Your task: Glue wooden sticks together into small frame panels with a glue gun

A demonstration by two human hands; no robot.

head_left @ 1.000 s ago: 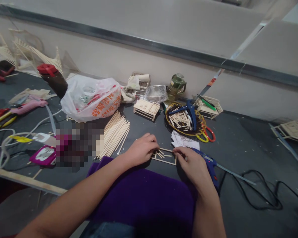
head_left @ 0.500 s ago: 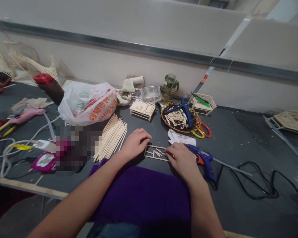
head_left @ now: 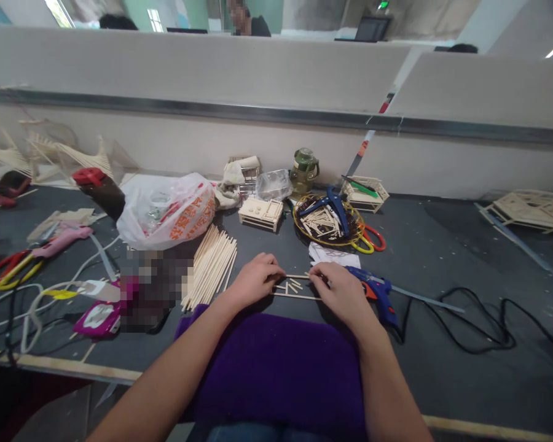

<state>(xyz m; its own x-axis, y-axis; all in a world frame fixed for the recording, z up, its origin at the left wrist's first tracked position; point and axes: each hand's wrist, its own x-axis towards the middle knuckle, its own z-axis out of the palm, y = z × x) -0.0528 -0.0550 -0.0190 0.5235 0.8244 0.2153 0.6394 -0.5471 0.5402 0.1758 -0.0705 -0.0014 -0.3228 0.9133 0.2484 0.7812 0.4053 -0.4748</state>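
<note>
A small frame of thin wooden sticks (head_left: pixel 295 286) lies on the dark table just beyond a purple cloth (head_left: pixel 276 362). My left hand (head_left: pixel 254 280) is curled and pinches the frame's left end. My right hand (head_left: pixel 340 293) is curled too, its fingertips pinching the frame's right end. Short loose stick pieces lie inside the frame. A blue glue gun (head_left: pixel 376 294) rests on the table right beside my right hand, partly hidden by it.
A bundle of long wooden sticks (head_left: pixel 211 265) lies left of my hands. Behind are a plastic bag (head_left: pixel 166 209), a small stick model (head_left: pixel 260 213), a basket of stick offcuts with blue pliers (head_left: pixel 329 218), scissors, and a black cable (head_left: pixel 470 319) at right. People sit beyond the partition.
The camera has tilted up, showing the area above the partition. Both hands stay on the stick frame, and the right hand's fingers have moved closer to its top rail.
</note>
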